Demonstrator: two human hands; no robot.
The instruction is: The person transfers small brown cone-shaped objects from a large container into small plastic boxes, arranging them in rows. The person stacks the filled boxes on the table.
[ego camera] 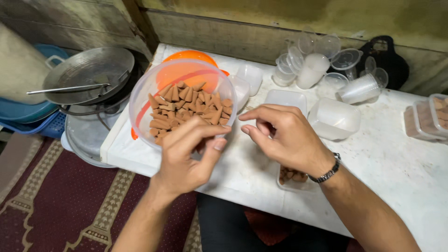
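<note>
On the white table (396, 172), a clear round plastic tub (183, 100) serves as the reference point for this record. The tub is tilted toward the camera and is partly filled with brown cone-shaped pieces (189, 109). The left hand (184, 156) grips the tub at its near rim, fingers curled over the edge and thumb pressed up beside it, so this hand is closed on the tub. The right hand (284, 135) sits just to the right of the tub, apart from it, with fingers bent inward and thumb and forefinger drawn close together; whether anything is pinched between them cannot be told. A metal bracelet (328, 173) circles the right wrist.

Behind the tub lies an orange lid (189, 58), seen partly through the tub's clear wall. Below the right hand, right of the tub, a small clear rectangular box (291, 177) holds a few more brown pieces. Further right of the tub stand empty clear boxes (333, 119), and beyond them a cluster of clear cups and lids (322, 65). At the far right edge, well apart from the tub, is a lidded box of brown pieces (427, 119). Left of the tub, off the table, a metal pan (88, 74) rests on stacked basins above a patterned red carpet (60, 200).
</note>
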